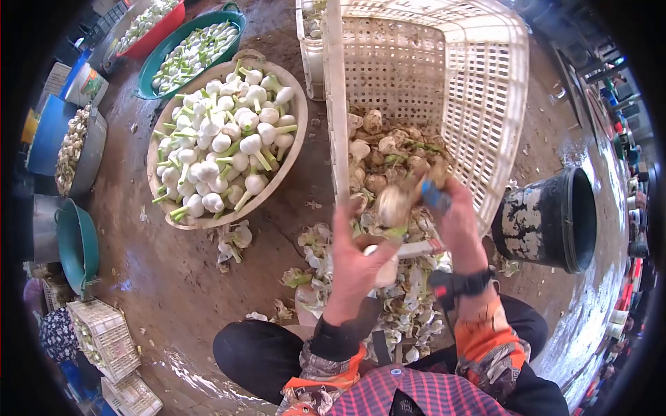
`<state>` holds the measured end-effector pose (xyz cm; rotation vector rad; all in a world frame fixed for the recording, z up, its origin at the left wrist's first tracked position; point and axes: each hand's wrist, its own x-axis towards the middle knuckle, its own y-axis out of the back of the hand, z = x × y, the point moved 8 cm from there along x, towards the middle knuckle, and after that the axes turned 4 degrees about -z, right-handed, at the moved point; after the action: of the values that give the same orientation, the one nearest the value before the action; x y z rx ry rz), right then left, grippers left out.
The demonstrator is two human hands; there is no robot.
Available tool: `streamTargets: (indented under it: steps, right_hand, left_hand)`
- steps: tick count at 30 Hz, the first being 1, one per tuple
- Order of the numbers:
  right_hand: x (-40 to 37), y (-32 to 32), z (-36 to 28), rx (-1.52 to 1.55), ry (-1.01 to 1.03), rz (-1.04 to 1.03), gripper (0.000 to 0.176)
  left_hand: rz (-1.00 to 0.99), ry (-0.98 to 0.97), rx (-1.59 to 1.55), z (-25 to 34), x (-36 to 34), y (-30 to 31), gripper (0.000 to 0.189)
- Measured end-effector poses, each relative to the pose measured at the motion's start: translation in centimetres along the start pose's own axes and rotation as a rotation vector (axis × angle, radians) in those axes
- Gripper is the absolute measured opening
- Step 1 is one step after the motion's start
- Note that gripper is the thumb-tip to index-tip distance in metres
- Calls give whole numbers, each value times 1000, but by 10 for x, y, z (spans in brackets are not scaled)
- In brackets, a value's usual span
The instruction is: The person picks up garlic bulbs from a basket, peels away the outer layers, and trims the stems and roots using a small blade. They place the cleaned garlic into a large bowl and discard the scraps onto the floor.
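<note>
No readable text, label, brand or number anywhere.

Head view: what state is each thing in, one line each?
Beige basin: heaped with trimmed garlic
White crate: uncovered, soiled, partly filled with garlic
Teal basin: filled with garlic
Red basin: filled with garlic
Black bucket: uncovered, outside patchy
Floor: wet patches, scattered skins
</note>
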<state>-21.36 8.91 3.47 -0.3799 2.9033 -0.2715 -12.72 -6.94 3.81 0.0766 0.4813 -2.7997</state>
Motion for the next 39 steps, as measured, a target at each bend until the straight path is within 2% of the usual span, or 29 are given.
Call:
streamTargets:
  steps: [1, 2, 4, 7, 10, 13, 16, 17, 18, 19, 20, 22, 23, 24, 26, 27, 30, 33, 36, 39]
  right_hand:
    - [-22, -11, -2, 40, -11, -78, 24]
    - [-42, -17, -1, 56, -26, -14, 25]
    - [-63, -19, -1, 144, -64, 41, 23]
    - [-87, -33, -8, -199, 18, 112, 25]
    - [-102, -41, -14, -243, 100, 139, 23]
    - [-114, -37, -11, -372, 201, 56, 19]
    - [-126, -33, -21, -442, 287, 102, 22]
    - [-129, -36, -27, -435, 310, 137, 20]
    - [-133, -37, -36, -429, 334, 174, 19]
    - [-131, -39, -40, -450, 182, 106, 20]
    - [-131, -39, -34, -278, 150, 89, 21]
    - [-128, -39, -11, 61, 91, 53, 23]
    - [-123, -23, 12, -25, 84, 36, 29]
    - [-126, -29, -2, -108, 116, 44, 29]
    - [-131, -51, -38, -269, 181, 55, 28]
    - [-130, -50, -37, -144, 201, 65, 26]
    - [-128, -41, -38, -514, 329, -15, 23]
    - [-131, -38, -41, -655, 284, -3, 19]
    - [-133, -41, -43, -859, 328, -114, 16]
    - [-133, -41, -42, -709, 311, -195, 17]
  left_hand:
    - [-122, 145, -93, -19, -8, -11, 73]
    - [-216, 206, -177, -27, -17, -21, 70]
    - [-214, 75, -60, -22, -30, -21, 66]
    - [-52, -377, 643, 16, -55, -19, 61]
    - [-54, -333, 505, 17, -69, -14, 63]
    - [-129, -16, 73, 2, -73, -3, 66]
    - [-260, 35, 18, 14, -79, -11, 68]
    - [-288, 156, -105, 3, -79, -8, 65]
    - [-255, 105, -71, 6, -80, -7, 65]
    - [-225, 51, -38, 8, -80, -9, 65]
    - [-195, 0, -9, 10, -81, -10, 65]
    - [-172, -222, 314, 29, -83, -13, 66]
    - [-160, -335, 474, 38, -86, -17, 66]
    - [-145, -446, 636, 45, -90, -21, 66]
    - [-138, -404, 600, 37, -89, -19, 65]
    - [-132, -383, 583, 33, -89, -17, 65]
    - [-178, -93, 104, 10, -82, -12, 63]
    - [-209, 89, -11, 11, -84, -16, 55]
    - [-303, 481, -425, -16, -93, -14, 50]
    - [-398, 569, -610, -41, -100, -14, 44]
